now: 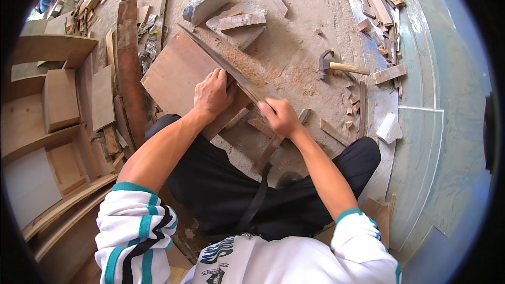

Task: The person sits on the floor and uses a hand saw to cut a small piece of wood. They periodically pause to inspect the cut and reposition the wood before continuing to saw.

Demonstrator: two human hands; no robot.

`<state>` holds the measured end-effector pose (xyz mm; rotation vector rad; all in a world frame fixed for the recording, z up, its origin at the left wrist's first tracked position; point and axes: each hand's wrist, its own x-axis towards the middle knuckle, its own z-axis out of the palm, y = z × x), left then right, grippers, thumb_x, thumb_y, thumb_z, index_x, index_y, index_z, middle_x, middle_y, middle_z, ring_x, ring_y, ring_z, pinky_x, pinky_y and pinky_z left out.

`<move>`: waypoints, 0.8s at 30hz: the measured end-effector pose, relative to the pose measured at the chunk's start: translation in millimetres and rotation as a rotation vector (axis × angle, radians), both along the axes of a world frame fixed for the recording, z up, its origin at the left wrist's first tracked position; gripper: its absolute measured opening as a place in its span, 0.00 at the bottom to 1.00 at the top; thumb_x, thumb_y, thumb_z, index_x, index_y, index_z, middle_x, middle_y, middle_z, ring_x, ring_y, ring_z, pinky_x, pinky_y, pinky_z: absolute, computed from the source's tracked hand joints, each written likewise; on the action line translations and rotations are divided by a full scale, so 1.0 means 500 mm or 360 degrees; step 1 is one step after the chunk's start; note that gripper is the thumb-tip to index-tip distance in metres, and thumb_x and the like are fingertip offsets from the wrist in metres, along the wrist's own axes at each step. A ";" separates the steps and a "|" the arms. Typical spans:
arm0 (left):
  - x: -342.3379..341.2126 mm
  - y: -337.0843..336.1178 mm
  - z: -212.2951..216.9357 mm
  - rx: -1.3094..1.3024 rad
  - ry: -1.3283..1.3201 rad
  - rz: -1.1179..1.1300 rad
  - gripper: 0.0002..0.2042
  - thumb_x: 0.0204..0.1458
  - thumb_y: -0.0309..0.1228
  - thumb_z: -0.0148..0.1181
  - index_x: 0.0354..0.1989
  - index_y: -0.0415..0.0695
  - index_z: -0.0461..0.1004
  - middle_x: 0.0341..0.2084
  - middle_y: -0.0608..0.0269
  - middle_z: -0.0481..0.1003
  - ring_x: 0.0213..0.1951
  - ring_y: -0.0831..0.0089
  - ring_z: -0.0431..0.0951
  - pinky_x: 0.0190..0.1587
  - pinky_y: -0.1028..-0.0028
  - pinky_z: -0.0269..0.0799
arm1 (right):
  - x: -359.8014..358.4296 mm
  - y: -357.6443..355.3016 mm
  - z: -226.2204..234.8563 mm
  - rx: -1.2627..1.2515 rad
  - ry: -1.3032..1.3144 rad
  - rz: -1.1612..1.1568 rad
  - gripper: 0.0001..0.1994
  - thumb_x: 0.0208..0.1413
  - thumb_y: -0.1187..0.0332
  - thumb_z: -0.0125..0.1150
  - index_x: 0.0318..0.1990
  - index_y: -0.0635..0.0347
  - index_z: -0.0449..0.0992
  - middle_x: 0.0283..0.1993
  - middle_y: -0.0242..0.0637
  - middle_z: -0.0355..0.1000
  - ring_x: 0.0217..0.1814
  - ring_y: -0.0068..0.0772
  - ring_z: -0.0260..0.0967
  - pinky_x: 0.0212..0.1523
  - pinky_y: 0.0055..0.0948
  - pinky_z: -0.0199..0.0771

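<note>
A brown wooden board [173, 76] lies tilted in front of my lap. My left hand [213, 92] is closed over its right edge, with the knuckles up. My right hand [281, 117] is wrapped round the near end of a handsaw [213, 52]. The long thin blade runs along the board's right edge and points away to the far left, passing close beside my left fingers. My right fingers cover most of the saw's handle. Where the teeth meet the wood cannot be made out.
A claw hammer [344, 67] lies on the dusty floor to the right. Ahead are concrete blocks [208, 4] and a wood offcut [243, 20]. Glass sheets [421, 142] stretch along the right, scrap wood [380, 10] beside them. Wooden cabinet frames [58, 47] stand at left.
</note>
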<state>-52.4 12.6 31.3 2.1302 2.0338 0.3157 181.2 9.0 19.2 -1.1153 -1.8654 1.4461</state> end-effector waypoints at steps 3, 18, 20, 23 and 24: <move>0.004 0.012 0.000 0.0052 -0.0002 -0.0029 0.13 0.55 0.38 0.62 0.39 0.42 0.70 0.36 0.54 0.76 0.43 0.54 0.79 0.40 0.55 0.76 | 0.008 -0.009 -0.010 0.0015 0.0076 -0.0089 0.22 0.65 0.60 0.56 0.22 0.67 0.66 0.19 0.56 0.62 0.19 0.54 0.62 0.23 0.43 0.61; -0.006 -0.010 0.003 -0.0001 -0.0088 0.0052 0.13 0.55 0.37 0.62 0.38 0.41 0.70 0.37 0.52 0.76 0.43 0.50 0.79 0.42 0.54 0.75 | 0.041 -0.041 0.011 0.0132 -0.0108 0.0033 0.19 0.65 0.60 0.56 0.24 0.66 0.69 0.22 0.57 0.67 0.23 0.60 0.68 0.26 0.47 0.65; -0.005 -0.009 0.007 -0.0047 -0.0089 0.0081 0.13 0.55 0.37 0.62 0.38 0.41 0.70 0.36 0.52 0.76 0.43 0.49 0.79 0.42 0.54 0.75 | 0.129 -0.129 0.026 0.0077 -0.0050 -0.0005 0.18 0.64 0.62 0.56 0.24 0.65 0.69 0.21 0.55 0.67 0.23 0.59 0.69 0.25 0.47 0.64; 0.002 -0.002 0.011 -0.0050 -0.0069 0.0075 0.13 0.54 0.37 0.62 0.39 0.41 0.70 0.37 0.52 0.76 0.42 0.51 0.79 0.42 0.54 0.75 | 0.189 -0.173 0.047 0.0015 -0.0071 -0.0019 0.18 0.64 0.63 0.56 0.23 0.65 0.69 0.20 0.56 0.66 0.22 0.56 0.70 0.24 0.45 0.64; 0.003 -0.003 0.008 -0.0053 -0.0058 0.0060 0.13 0.54 0.37 0.62 0.40 0.41 0.71 0.37 0.53 0.76 0.43 0.52 0.79 0.42 0.55 0.75 | 0.165 -0.156 0.041 -0.0022 -0.0066 -0.0019 0.19 0.64 0.63 0.56 0.23 0.65 0.68 0.20 0.56 0.66 0.22 0.57 0.70 0.24 0.45 0.64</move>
